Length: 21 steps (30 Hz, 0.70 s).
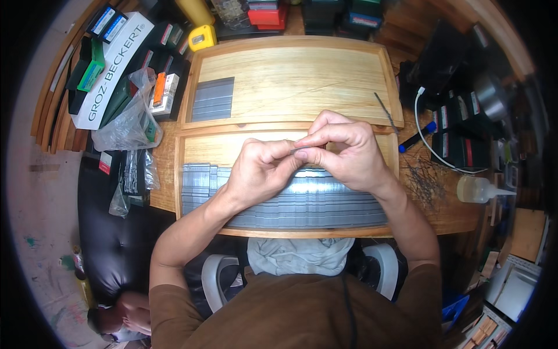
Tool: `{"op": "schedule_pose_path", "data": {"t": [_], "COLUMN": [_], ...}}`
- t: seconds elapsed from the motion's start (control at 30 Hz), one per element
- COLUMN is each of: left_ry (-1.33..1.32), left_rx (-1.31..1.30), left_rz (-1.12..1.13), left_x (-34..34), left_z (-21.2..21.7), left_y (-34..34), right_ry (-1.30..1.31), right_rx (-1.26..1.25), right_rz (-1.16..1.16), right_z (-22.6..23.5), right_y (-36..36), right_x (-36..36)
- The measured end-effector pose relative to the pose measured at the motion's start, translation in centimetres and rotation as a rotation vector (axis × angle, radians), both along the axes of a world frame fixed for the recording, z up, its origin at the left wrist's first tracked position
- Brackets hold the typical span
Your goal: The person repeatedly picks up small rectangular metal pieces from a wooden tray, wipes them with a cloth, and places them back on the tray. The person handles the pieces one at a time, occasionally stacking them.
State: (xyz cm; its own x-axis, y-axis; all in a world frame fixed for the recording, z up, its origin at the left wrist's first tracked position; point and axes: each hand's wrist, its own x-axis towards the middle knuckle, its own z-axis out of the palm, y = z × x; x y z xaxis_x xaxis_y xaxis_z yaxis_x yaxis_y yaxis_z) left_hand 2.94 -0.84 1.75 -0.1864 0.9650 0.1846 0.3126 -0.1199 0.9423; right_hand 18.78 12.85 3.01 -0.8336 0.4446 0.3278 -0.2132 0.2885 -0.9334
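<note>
Both my hands meet over the nearer wooden tray (180, 152), fingertips pinched together. Between them is a thin, dark metal needle-like piece (294, 150), mostly covered by the fingers. My left hand (258, 168) closes thumb and forefinger on its left end. From the other side my right hand (353, 152) pinches it with thumb and forefinger. Below the hands, rows of thin grey metal pieces (308, 212) lie packed side by side along the tray's near part. A second wooden tray (290, 42) adjoins behind, with a small grey block of similar pieces (213, 99) at its left.
Loose dark needle-like pieces (427, 183) lie scattered right of the trays, near a blue-and-black tool (417, 137), a white cable (417, 110) and a squeeze bottle (474, 189). Boxes and a plastic bag (131, 131) crowd the left. A yellow tape measure (202, 38) stands behind. Another person (125, 314) shows lower left.
</note>
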Motion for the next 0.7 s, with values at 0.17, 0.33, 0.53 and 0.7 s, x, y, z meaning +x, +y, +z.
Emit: {"op": "schedule_pose_path", "data": {"t": [0.17, 0.33, 0.53, 0.7], "left_ry": [-0.063, -0.036, -0.074, -0.113], "left_rx": [0.005, -0.084, -0.012, -0.041], "left_rz": [0.006, -0.025, -0.006, -0.027], "left_x": [0.15, -0.3, -0.03, -0.24], "left_z": [0.02, 0.32, 0.25, 0.3], "left_y": [0.06, -0.14, 0.02, -0.01], "right_ry": [0.047, 0.039, 0.038, 0.062], "right_rx": [0.054, -0.015, 0.068, 0.072], "right_rz": [-0.062, -0.057, -0.058, -0.075], "right_z": [0.07, -0.05, 0.27, 0.21], "right_y": [-0.27, -0.22, -0.09, -0.19], "right_x": [-0.16, 0.03, 0.09, 0.14]}}
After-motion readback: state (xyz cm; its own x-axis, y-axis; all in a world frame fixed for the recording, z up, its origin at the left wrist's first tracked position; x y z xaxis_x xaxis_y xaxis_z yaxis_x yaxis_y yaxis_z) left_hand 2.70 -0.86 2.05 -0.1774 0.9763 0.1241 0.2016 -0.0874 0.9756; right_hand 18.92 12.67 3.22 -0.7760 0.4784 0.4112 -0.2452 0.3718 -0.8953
